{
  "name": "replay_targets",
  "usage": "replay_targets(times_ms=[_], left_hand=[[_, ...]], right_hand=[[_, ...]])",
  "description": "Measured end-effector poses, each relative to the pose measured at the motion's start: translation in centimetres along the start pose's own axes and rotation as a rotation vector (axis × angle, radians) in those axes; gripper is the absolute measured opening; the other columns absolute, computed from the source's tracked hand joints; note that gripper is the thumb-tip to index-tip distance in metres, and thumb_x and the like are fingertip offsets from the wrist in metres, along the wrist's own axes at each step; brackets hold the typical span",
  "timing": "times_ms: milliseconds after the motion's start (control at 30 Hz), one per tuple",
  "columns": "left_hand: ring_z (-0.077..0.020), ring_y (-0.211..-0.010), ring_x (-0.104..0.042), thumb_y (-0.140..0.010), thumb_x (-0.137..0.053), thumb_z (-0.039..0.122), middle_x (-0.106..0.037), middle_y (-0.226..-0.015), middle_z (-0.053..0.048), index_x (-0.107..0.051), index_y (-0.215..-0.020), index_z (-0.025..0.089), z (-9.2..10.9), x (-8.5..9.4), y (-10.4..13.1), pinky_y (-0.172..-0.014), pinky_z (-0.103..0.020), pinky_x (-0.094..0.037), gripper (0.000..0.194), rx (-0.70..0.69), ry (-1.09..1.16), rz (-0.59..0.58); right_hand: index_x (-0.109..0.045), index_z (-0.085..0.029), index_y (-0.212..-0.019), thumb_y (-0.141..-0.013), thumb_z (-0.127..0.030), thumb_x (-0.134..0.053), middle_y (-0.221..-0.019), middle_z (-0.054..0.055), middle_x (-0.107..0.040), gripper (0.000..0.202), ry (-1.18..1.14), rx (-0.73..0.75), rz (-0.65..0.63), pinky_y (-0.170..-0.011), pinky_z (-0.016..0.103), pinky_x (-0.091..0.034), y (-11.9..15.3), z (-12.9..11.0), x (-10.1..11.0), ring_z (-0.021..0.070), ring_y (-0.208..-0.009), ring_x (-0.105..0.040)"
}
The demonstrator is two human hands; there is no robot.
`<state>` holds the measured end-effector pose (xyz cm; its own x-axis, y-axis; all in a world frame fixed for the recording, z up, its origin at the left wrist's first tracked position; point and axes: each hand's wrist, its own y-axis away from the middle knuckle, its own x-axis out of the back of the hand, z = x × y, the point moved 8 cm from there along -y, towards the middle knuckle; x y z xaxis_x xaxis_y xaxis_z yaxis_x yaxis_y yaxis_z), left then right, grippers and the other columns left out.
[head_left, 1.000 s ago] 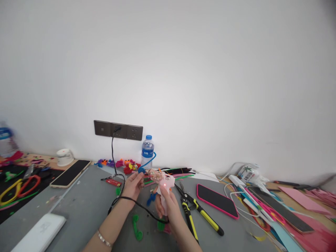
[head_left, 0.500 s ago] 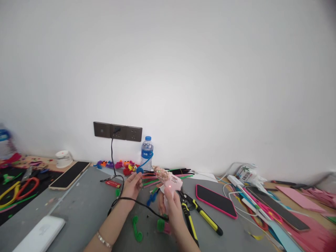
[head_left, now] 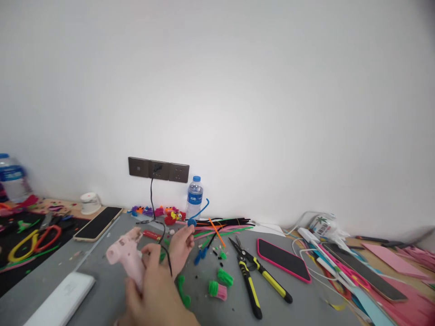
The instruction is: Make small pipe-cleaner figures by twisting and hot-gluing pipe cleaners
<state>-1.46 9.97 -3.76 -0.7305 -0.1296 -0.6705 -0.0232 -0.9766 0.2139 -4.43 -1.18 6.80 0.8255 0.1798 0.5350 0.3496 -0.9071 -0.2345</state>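
Note:
My left hand (head_left: 181,248) pinches a small blue coil (head_left: 192,222), from which a thin blue pipe cleaner (head_left: 201,210) sticks out up and to the right. My right hand (head_left: 154,283) is wrapped round the handle of a pink hot glue gun (head_left: 126,251), out to the left, and crosses in front of my left forearm. The gun's nozzle end looks crusted and tips upward, away from the blue coil. A black cord (head_left: 151,192) runs from the wall socket down behind my hands.
Yellow-and-black pliers (head_left: 253,280) and a pink-edged phone (head_left: 283,259) lie to the right. Green and pink pipe-cleaner pieces (head_left: 217,290) are in front. A water bottle (head_left: 195,199) stands by the wall. A white power bank (head_left: 61,301) and another phone (head_left: 98,224) are on the left.
My right hand has carried the glue gun from right of my left hand across to the left. My left hand, still holding the blue coil, has shifted slightly right.

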Motion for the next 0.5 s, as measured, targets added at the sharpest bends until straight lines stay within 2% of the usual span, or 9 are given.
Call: replay_targets(times_ms=[67, 167, 267, 400, 500], left_hand=[[-0.0065, -0.052, -0.051, -0.056, -0.086, 0.026, -0.056, -0.062, 0.004, -0.063, -0.068, 0.014, -0.2, -0.8, 0.4, -0.047, -0.018, -0.04, 0.029, 0.031, 0.011, -0.051], [-0.007, -0.049, -0.049, -0.053, -0.087, 0.029, -0.053, -0.055, 0.005, -0.061, -0.062, 0.015, -0.2, -1.4, 0.7, -0.045, -0.019, -0.037, 0.031, 0.059, 0.006, -0.088], [-0.0063, -0.048, -0.048, -0.052, -0.087, 0.028, -0.054, -0.055, 0.005, -0.061, -0.062, 0.015, -0.2, -1.4, 0.6, -0.045, -0.018, -0.036, 0.031, 0.077, 0.003, -0.095], [-0.0057, -0.048, -0.05, -0.05, -0.088, 0.026, -0.055, -0.055, 0.005, -0.061, -0.063, 0.015, 0.0, -0.8, 0.0, -0.047, -0.017, -0.037, 0.032, 0.082, 0.006, -0.081], [-0.0052, -0.049, -0.05, -0.05, -0.088, 0.027, -0.056, -0.056, 0.006, -0.062, -0.063, 0.015, 0.3, -0.4, -0.3, -0.048, -0.016, -0.038, 0.031, 0.064, 0.002, -0.063]], right_hand=[[-0.043, -0.016, -0.118, -0.076, -0.019, -0.058, -0.095, 0.014, -0.067, 0.045, 0.102, -0.078, -0.056, -0.075, 0.045, -0.051, -1.7, 0.0, -2.6, 0.0336, -0.086, -0.067], [-0.045, -0.014, -0.118, -0.075, -0.015, -0.058, -0.106, 0.018, -0.065, 0.045, 0.197, -0.012, -0.077, -0.075, 0.045, -0.053, -4.1, -0.4, -5.4, 0.0343, -0.094, -0.066], [-0.047, -0.011, -0.116, -0.072, -0.012, -0.061, -0.109, 0.02, -0.064, 0.046, 0.279, 0.012, -0.119, -0.078, 0.044, -0.053, -6.0, 0.3, -7.6, 0.035, -0.1, -0.063], [-0.046, -0.008, -0.119, -0.068, -0.007, -0.06, -0.112, 0.023, -0.063, 0.053, 0.363, -0.005, -0.189, -0.077, 0.045, -0.052, -7.1, 2.0, -9.2, 0.0368, -0.102, -0.062], [-0.047, -0.007, -0.12, -0.068, -0.013, -0.062, -0.111, 0.025, -0.062, 0.056, 0.399, 0.025, -0.232, -0.077, 0.048, -0.051, -6.9, 2.4, -9.2, 0.0387, -0.102, -0.06]])
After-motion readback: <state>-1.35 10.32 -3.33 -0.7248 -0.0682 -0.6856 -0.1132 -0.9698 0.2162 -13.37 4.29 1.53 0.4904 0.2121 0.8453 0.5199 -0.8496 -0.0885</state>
